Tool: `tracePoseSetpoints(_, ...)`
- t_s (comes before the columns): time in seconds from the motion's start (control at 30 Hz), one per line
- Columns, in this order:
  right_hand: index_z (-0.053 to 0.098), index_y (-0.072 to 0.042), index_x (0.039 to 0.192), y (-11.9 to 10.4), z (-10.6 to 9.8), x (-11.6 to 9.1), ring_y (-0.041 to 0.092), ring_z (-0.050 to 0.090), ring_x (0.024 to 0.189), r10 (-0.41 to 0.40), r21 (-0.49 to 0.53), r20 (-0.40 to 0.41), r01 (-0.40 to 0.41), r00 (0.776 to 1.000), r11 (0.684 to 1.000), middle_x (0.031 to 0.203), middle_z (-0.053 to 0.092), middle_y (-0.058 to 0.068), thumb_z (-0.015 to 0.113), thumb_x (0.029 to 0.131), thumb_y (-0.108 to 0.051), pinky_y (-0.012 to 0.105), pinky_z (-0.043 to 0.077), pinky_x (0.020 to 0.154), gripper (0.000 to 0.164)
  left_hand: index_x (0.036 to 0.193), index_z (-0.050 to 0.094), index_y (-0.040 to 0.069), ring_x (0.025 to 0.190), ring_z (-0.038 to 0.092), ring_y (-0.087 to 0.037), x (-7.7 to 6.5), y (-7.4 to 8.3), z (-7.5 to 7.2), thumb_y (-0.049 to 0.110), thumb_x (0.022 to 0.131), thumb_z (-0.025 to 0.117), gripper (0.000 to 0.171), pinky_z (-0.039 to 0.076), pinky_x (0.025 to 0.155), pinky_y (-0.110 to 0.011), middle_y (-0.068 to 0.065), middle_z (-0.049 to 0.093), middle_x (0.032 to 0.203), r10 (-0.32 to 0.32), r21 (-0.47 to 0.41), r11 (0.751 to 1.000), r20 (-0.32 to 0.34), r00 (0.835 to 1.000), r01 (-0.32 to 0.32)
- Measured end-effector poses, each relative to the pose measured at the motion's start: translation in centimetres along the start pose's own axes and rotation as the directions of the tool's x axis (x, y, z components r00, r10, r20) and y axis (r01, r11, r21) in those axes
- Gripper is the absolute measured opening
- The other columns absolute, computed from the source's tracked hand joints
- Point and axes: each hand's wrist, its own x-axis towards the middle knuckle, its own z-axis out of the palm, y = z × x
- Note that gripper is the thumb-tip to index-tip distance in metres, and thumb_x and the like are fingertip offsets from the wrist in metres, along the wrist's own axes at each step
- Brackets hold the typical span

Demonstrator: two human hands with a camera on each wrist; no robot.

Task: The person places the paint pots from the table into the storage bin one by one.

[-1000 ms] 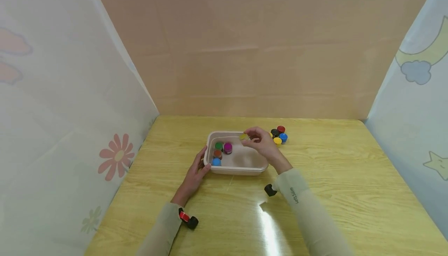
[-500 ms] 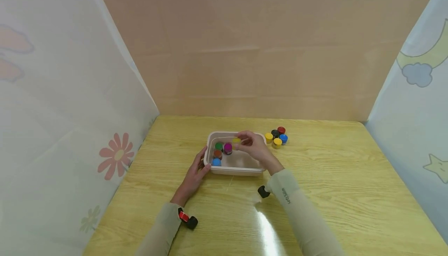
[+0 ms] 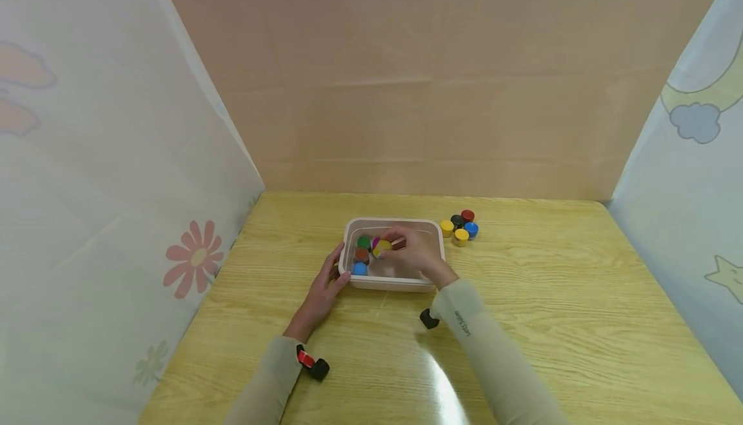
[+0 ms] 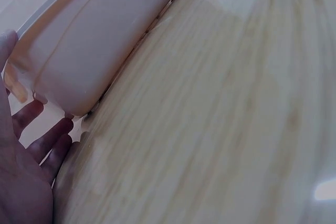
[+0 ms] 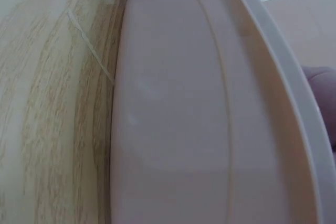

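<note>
A pale pink plastic tub stands on the wooden table. My left hand grips its left near corner, thumb at the rim and fingers against the outer wall, as the left wrist view also shows. Between thumb and fingers, my right hand pinches a small yellow-lidded jar inside the tub. Partly hidden behind that jar is a purple-lidded jar. Along the tub's left side stand a green-lidded jar, a brown-lidded jar and a blue-lidded jar. The tub's wall hides most of my right hand in the right wrist view.
Just right of the tub, several more small jars cluster on the table: two yellow-lidded jars, a black-lidded jar, a red-lidded jar and a blue-lidded jar. Printed cloth walls close off both sides and a tan backdrop the rear.
My right hand has carried the yellow-lidded jar left and down into the tub, beside the purple-lidded jar. The left hand has kept its grip on the tub's corner.
</note>
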Motion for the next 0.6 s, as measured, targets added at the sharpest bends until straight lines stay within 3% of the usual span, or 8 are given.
tracePoseSetpoints(0.33,0.073,-0.013,0.115,-0.5,0.7,0.4,0.024,0.066,0.100,0.017,-0.048,0.029,-0.016,0.999,0.999,0.123,0.067,0.009,0.082,0.089,-0.011,0.038,0.057,0.088,0.028,0.164,0.025,0.039,0.144,0.046,-0.033,0.1,-0.3,0.0,0.025,0.108,0.056,0.065,0.037,0.116,-0.055,-0.008,0.036,0.165,0.004,0.010,1.000,-0.016,1.000,-0.004)
tracePoseSetpoints(0.6,0.072,-0.006,0.111,-0.4,1.2,0.6,0.026,0.066,0.102,0.011,-0.077,0.032,-0.009,0.999,0.997,0.119,0.069,0.012,0.083,0.086,-0.008,0.043,0.055,0.093,0.028,0.164,0.026,0.038,0.144,0.046,-0.034,0.1,-0.2,0.1,0.027,0.108,0.056,0.064,0.037,0.116,-0.056,-0.009,0.036,0.165,0.005,0.009,1.000,-0.017,1.000,-0.005)
